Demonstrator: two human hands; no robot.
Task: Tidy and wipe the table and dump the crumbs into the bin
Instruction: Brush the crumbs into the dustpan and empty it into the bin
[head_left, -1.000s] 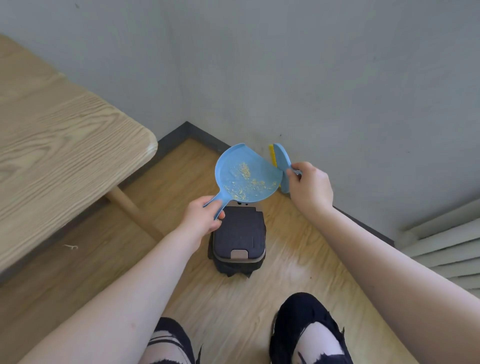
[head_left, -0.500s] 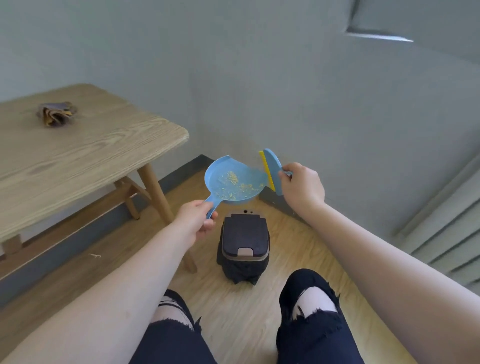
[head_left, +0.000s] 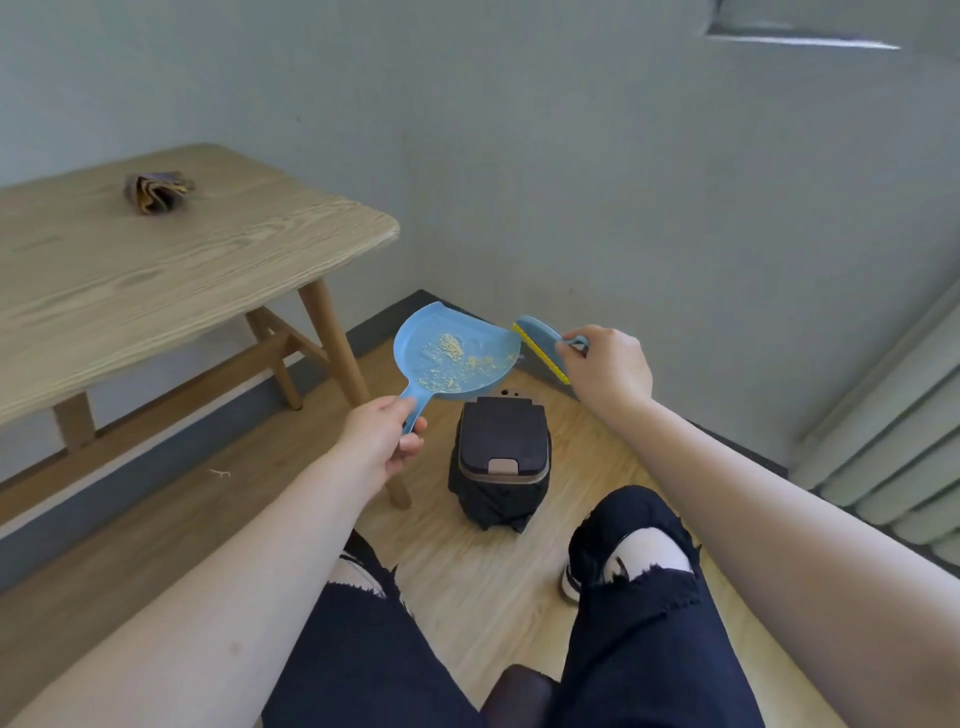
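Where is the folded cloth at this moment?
In the head view, the folded cloth lies at upper left on the wooden table, far from both hands and the bin.

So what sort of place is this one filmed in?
Probably a corner of a plain indoor room, home-like: a wooden table against a grey wall, wood-look flooring, a small lidded bin on the floor, and what looks like a radiator at right.
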